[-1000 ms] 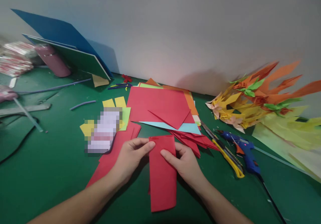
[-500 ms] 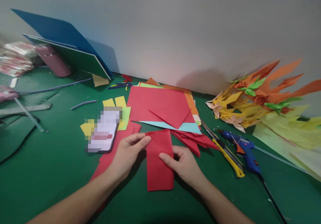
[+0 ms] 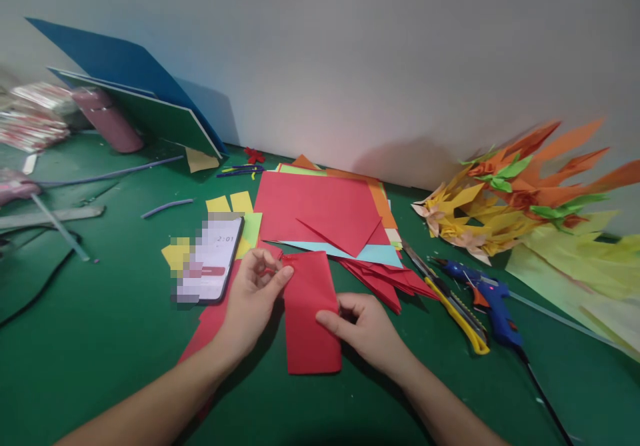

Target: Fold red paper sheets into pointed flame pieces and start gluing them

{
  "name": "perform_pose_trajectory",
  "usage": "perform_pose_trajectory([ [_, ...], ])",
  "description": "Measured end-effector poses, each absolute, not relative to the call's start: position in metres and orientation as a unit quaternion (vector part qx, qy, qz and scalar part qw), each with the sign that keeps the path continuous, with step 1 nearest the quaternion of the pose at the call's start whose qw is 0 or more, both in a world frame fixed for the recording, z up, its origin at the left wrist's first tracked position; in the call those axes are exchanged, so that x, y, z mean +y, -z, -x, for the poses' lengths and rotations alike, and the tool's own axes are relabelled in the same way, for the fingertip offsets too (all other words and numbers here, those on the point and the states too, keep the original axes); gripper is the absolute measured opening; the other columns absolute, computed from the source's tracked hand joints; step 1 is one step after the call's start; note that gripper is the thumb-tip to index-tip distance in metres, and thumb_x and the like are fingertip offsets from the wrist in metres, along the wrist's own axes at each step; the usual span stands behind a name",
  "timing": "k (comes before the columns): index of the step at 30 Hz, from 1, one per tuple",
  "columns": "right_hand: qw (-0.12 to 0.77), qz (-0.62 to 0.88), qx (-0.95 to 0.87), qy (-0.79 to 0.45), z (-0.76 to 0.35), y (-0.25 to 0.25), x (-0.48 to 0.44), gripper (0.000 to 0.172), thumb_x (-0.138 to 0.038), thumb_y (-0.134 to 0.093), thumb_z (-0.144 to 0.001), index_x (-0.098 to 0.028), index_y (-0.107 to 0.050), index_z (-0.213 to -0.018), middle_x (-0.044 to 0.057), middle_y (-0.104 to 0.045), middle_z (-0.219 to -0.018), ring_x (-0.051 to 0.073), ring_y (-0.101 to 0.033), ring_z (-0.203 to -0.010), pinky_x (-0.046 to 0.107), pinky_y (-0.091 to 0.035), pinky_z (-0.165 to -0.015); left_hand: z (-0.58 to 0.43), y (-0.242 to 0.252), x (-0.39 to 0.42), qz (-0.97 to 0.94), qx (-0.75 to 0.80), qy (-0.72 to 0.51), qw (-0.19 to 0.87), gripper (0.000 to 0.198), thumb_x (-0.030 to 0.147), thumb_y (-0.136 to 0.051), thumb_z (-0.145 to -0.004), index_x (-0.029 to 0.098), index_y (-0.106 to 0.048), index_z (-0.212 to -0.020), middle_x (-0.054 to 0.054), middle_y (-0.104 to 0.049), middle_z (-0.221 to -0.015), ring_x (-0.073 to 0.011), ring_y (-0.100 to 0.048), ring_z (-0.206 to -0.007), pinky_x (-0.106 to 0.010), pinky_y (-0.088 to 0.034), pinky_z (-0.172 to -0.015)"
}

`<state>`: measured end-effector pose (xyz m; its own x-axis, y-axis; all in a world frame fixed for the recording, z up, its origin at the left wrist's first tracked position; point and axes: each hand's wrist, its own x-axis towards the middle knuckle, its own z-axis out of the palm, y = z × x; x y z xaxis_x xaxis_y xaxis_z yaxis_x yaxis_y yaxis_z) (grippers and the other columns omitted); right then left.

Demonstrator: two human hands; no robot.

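A folded red paper strip (image 3: pixel 310 316) lies on the green table (image 3: pixel 100 339) in front of me. My left hand (image 3: pixel 253 303) pinches its upper left corner with thumb and forefinger. Its right edge is pinched about halfway down by my right hand (image 3: pixel 367 329). Both hands are closed on the paper. A phone (image 3: pixel 210 259) lies just left of my left hand.
A stack of red, orange and light blue paper sheets (image 3: pixel 325 213) lies behind the strip. A yellow utility knife (image 3: pixel 457 316) and a blue glue gun (image 3: pixel 487 303) sit to the right, before folded paper flowers (image 3: pixel 505 199). Boards (image 3: pixel 135 99) lean on the wall at left.
The red strip has been drawn away from me and shortened by folding. Both hands shifted slightly left with it, and the left fingers curled into a pinch.
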<state>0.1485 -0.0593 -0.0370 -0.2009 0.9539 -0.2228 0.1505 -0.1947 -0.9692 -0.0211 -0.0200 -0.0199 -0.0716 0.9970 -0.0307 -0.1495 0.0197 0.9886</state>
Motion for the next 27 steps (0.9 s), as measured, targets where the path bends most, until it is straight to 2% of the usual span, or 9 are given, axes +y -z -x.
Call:
perform_pose_trajectory([
  [4,0.359,0.530,-0.519,-0.566,-0.147,0.040,-0.059,0.046,-0.061,-0.067,-0.068,-0.016,-0.061,-0.061,0.000,-0.054,-0.058,0.013,-0.045,-0.054,0.026,-0.037,-0.053,0.024,0.022,-0.021,-0.525,0.478,-0.538,0.454,0.017,0.030,-0.068,-0.074,0.021,-0.057,-0.066,0.003,-0.056,-0.067,-0.0127,-0.054,-0.066,-0.024,-0.046,-0.064],
  [7,0.369,0.526,-0.504,-0.577,-0.146,0.041,-0.059,0.050,-0.066,-0.067,-0.066,-0.016,-0.064,-0.064,0.001,-0.058,-0.060,0.014,-0.048,-0.056,0.027,-0.040,-0.055,0.025,0.020,-0.022,-0.554,0.476,-0.527,0.433,0.008,0.030,-0.064,-0.077,0.022,-0.067,-0.076,-0.001,-0.066,-0.078,-0.0165,-0.061,-0.078,-0.028,-0.050,-0.073],
  [9,0.375,0.522,-0.493,-0.586,-0.146,0.041,-0.059,0.051,-0.067,-0.067,-0.066,-0.016,-0.066,-0.066,0.002,-0.060,-0.062,0.015,-0.050,-0.057,0.028,-0.042,-0.056,0.025,0.018,-0.023,-0.559,0.470,-0.519,0.444,0.012,0.032,-0.063,-0.079,0.023,-0.070,-0.084,-0.003,-0.069,-0.087,-0.0177,-0.062,-0.083,-0.029,-0.051,-0.073],
  [13,0.388,0.517,-0.473,-0.598,-0.147,0.040,-0.059,0.051,-0.067,-0.069,-0.064,-0.016,-0.066,-0.063,0.003,-0.064,-0.064,0.017,-0.054,-0.059,0.029,-0.044,-0.058,0.025,0.019,-0.027,-0.554,0.461,-0.497,0.483,0.022,0.031,-0.068,-0.074,0.022,-0.069,-0.094,-0.005,-0.069,-0.099,-0.0159,-0.060,-0.076,-0.026,-0.052,-0.064],
  [17,0.406,0.499,-0.460,-0.612,-0.147,0.037,-0.058,0.050,-0.067,-0.069,-0.065,-0.017,-0.068,-0.071,0.003,-0.067,-0.068,0.018,-0.059,-0.064,0.031,-0.048,-0.063,0.026,0.022,-0.029,-0.554,0.463,-0.473,0.504,0.036,0.026,-0.070,-0.070,0.024,-0.067,-0.105,-0.007,-0.066,-0.114,-0.0162,-0.061,-0.082,-0.026,-0.053,-0.068],
  [23,0.450,0.527,-0.443,-0.569,-0.148,0.038,-0.055,0.049,-0.067,-0.070,-0.064,-0.019,-0.062,-0.072,0.000,-0.061,-0.065,0.016,-0.055,-0.061,0.028,-0.046,-0.059,0.027,0.021,-0.029,-0.597,0.461,-0.441,0.486,0.036,0.023,-0.069,-0.071,0.025,-0.070,-0.107,-0.006,-0.068,-0.101,-0.0152,-0.057,-0.072,-0.028,-0.051,-0.067],
  [27,0.454,0.542,-0.438,-0.555,-0.149,0.043,-0.053,0.050,-0.067,-0.071,-0.063,-0.020,-0.053,-0.061,-0.002,-0.054,-0.059,0.014,-0.049,-0.056,0.027,-0.042,-0.055,0.025,0.022,-0.030,-0.619,0.438,-0.448,0.474,0.014,0.020,-0.066,-0.071,0.022,-0.069,-0.084,-0.004,-0.066,-0.088,-0.0170,-0.059,-0.077,-0.027,-0.050,-0.069],
])
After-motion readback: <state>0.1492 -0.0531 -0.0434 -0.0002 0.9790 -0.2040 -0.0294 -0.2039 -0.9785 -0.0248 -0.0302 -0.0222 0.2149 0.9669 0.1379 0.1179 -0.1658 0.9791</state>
